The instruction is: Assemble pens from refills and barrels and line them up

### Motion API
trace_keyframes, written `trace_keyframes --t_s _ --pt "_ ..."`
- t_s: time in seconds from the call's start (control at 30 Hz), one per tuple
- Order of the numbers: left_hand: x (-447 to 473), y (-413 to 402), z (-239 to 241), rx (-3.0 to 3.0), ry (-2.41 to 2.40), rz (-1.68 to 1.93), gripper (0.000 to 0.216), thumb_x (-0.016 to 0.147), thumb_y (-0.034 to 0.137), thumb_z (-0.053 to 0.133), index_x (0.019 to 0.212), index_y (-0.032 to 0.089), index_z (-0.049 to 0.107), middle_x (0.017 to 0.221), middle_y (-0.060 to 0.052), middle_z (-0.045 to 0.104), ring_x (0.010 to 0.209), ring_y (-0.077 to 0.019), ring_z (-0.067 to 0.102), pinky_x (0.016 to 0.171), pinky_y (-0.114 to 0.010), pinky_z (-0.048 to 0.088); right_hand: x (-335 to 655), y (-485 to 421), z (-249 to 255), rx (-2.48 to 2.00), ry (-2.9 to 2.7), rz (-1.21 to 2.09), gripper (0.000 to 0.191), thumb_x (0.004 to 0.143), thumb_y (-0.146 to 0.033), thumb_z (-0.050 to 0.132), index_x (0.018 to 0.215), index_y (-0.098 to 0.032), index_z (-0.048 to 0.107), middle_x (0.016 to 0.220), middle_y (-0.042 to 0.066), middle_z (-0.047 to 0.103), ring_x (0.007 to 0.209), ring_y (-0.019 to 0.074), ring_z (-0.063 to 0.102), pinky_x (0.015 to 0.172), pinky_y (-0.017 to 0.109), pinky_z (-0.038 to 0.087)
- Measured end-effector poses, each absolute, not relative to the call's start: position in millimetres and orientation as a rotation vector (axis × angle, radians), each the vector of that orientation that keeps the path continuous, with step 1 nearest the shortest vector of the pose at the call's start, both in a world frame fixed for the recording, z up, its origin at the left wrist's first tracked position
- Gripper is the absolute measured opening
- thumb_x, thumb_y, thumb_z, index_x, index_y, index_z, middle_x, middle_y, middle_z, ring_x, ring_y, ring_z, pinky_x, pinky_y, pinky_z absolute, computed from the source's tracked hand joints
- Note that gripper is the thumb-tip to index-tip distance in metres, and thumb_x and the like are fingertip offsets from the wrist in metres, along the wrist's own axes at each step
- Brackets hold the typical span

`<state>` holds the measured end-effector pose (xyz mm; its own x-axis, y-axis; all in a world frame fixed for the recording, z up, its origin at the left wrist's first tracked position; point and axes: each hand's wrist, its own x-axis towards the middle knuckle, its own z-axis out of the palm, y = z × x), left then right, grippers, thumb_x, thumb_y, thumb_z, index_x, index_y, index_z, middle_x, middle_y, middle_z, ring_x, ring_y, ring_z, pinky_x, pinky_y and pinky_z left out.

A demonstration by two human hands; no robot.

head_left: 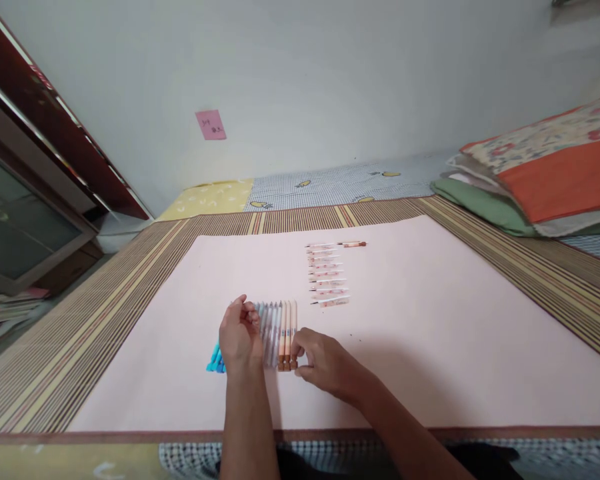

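A row of pens (287, 327) lies side by side on a pale pink sheet (155, 333). Brown-ended pens are at the right, pale grey-blue ones in the middle, and bright blue ends (216, 360) show at the left. My left hand (240, 333) is over the left part of the row, fingers loosely bent and apart, hiding several pens. At the right end, my right hand (320, 360) has its thumb and bent forefinger at the brown end of the outermost pen. Beyond the hands lies a column of slim refills with clear, pink-marked pieces (329, 273).
A short brown-ended piece (355, 245) lies at the column's far end. Under the sheet is a striped mat (115, 280). Folded bedding (545, 173) is piled at the right. A pink note (211, 125) sticks to the wall, and a glass-fronted cabinet (20, 213) stands left.
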<state>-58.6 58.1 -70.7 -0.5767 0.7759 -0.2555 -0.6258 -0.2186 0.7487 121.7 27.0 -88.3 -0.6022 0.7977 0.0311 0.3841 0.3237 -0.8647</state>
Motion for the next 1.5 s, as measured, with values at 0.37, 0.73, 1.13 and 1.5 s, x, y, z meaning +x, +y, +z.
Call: trace_keyframes --t_s 0.37,0.73,1.13,1.5 --pt "-58 58 -71 0.220 1.061 1.907 0.019 0.068 0.018 0.073 0.084 0.012 0.064 0.059 0.003 0.057 0.046 -0.0054 0.047 0.044 -0.013 0.034 116 27 -103 -0.971 -2.186 1.139 0.019 0.067 -0.007 0.057 0.080 -0.021 0.057 0.086 -0.001 0.064 0.082 0.0162 0.059 0.074 0.025 0.040" --pt "-57 60 -68 0.220 1.055 1.909 0.015 0.069 0.015 0.071 0.082 0.012 0.064 0.059 0.002 0.057 0.048 -0.0059 0.048 0.044 -0.013 0.036 168 50 -65 -1.292 -1.945 1.151 0.010 0.079 -0.021 0.063 0.088 -0.021 0.058 0.073 -0.003 0.058 0.067 0.0136 0.053 0.063 0.024 0.039" --pt "-45 62 -73 0.250 1.053 1.865 0.018 0.069 0.019 0.074 0.084 0.013 0.066 0.061 0.001 0.057 0.048 -0.0074 0.047 0.041 -0.015 0.037 257 253 -66 -1.958 -2.142 0.186 0.035 0.093 -0.012 0.047 0.126 -0.012 0.060 0.126 0.018 0.063 0.109 0.0241 0.059 0.084 0.030 0.038" --pt "-40 66 -80 0.281 1.112 1.835 0.023 0.067 0.026 0.079 0.084 0.014 0.068 0.063 0.001 0.057 0.050 -0.0078 0.046 0.043 -0.017 0.036 249 299 -95 -1.945 -2.422 0.041 0.028 0.091 -0.004 0.044 0.111 -0.008 0.062 0.118 0.023 0.059 0.107 0.0288 0.055 0.085 0.037 0.035"
